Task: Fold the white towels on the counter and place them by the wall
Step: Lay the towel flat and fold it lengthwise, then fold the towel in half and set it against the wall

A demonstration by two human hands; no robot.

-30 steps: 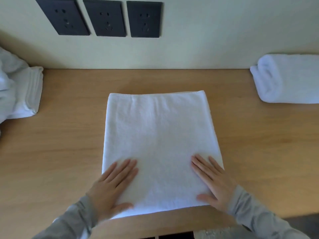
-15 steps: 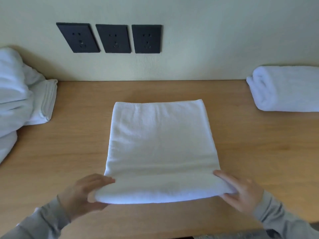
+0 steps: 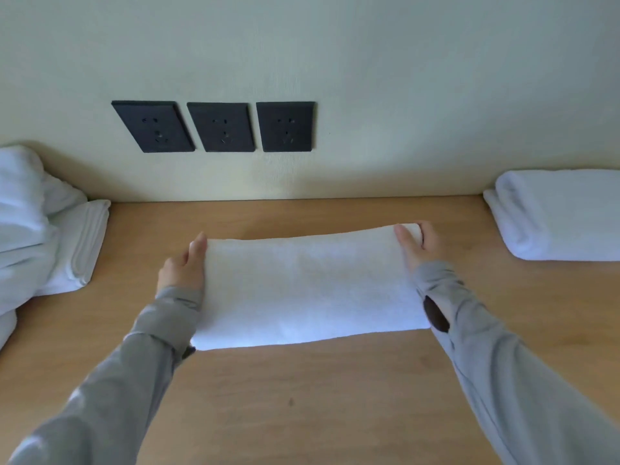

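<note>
Item: white terry towel (image 3: 308, 286), soft nap, now a wide rectangular band lying flat on the wood-grain counter (image 3: 302, 404). Our right hand (image 3: 416, 245) pinches its far right corner. Our left hand (image 3: 183, 268) lies against the far left corner, fingers hidden by the cloth, so we cannot tell whether it grips.

Beyond the grip: pale wall (image 3: 419, 95) with three matt black sockets (image 3: 218, 127). Right of the grip, by the wall: folded towel (image 3: 563, 214). Left of it: heaped towels (image 3: 37, 229).

Change: half a second ago we held the near edge of a squarish towel. That edge now lies over the far one.
</note>
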